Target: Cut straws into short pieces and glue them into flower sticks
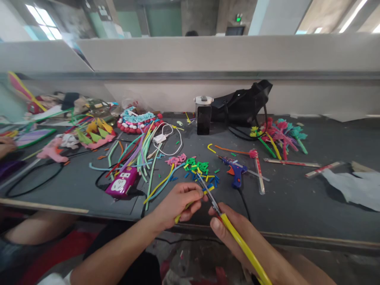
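Observation:
My left hand (178, 202) is closed in a pinch on a short yellow pipe cleaner piece (181, 213), held at the table's front edge. My right hand (234, 233) grips yellow-handled scissors (237, 237). The thin metal blades (206, 190) point up and left, right beside the fingertips of my left hand. Just beyond the blades lies a pile of small cut pieces (200, 170) in green, yellow, blue and pink.
A blue glue gun (236, 172) lies right of the pile, a purple power strip (121, 183) to the left among long coloured pipe cleaners (139, 152). A black bag (242, 105), a jar (203, 114), finished flowers (277, 136) and another person's hand (6, 145) at far left.

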Demonstrator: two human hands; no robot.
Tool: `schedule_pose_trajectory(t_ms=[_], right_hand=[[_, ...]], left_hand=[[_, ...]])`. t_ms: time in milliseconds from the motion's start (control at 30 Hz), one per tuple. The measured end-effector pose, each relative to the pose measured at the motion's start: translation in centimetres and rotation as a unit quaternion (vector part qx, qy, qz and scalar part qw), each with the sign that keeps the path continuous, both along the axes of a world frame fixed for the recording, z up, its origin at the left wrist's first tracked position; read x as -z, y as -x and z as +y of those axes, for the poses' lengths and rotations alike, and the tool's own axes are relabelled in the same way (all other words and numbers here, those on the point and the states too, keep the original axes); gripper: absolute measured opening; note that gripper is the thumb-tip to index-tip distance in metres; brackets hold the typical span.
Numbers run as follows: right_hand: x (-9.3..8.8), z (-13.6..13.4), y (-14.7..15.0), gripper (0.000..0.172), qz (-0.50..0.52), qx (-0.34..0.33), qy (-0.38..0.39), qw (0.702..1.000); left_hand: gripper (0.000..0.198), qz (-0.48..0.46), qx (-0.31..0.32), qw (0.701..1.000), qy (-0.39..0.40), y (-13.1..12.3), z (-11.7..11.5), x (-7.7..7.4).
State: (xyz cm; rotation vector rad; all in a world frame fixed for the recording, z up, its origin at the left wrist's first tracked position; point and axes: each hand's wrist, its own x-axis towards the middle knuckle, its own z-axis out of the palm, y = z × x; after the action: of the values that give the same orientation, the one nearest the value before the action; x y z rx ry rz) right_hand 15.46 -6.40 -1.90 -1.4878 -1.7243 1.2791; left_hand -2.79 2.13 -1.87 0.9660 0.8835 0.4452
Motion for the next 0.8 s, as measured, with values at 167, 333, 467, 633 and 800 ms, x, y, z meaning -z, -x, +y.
schedule_pose_trajectory(t_ms=[167,333,467,633,800], right_hand=[[0.4,0.2,0.5,0.052,0.019,0.023,0.007,1.000],[0.3,1.5,0.6,0.053,0.024,0.027,0.025,0.999],[0.5,2.9,0.1,0.056,0.057,0.017,0.140,0.988],[0.5,4.3,0.3,0.059,0.095,0.051,0.223,0.969],[0.0,5.0,0.8,0.055,0.093,0.070,0.222,0.968]], left_hand=[[0.023,-0.001,-0.003,1.000,-0.007,0.1,0.2,0.1],[0.020,-0.006,-0.023,1.000,0.006,-0.1,1.0,0.8],[0.019,-0.002,-0.027,0.999,0.026,-0.3,2.0,1.2],[0.021,0.000,-0.043,0.999,0.033,-0.2,3.2,2.0],[0.019,-0.010,-0.041,0.998,0.043,0.3,3.9,3.1]])
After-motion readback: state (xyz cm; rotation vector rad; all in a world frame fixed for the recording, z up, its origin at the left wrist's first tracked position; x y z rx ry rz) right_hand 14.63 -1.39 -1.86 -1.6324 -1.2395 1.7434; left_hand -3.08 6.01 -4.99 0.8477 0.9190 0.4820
